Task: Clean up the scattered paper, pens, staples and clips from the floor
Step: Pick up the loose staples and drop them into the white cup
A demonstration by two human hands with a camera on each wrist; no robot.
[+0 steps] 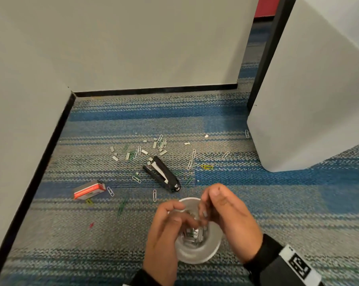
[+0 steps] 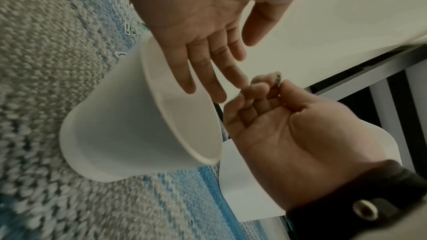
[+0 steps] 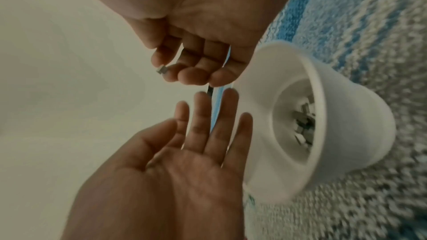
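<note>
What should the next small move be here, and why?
Probably let the right hand drop its staple strip into the white cup. That hand pinches the strip over the cup's mouth, loose staples already lie inside, and the left hand is open, holding nothing.

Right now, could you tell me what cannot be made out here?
Cup contents: the left hand and right hand cover them in the head view; the right wrist view blurs them.
Grey piece in the right grip: too small to identify.
Red box label: too small, head view.
</note>
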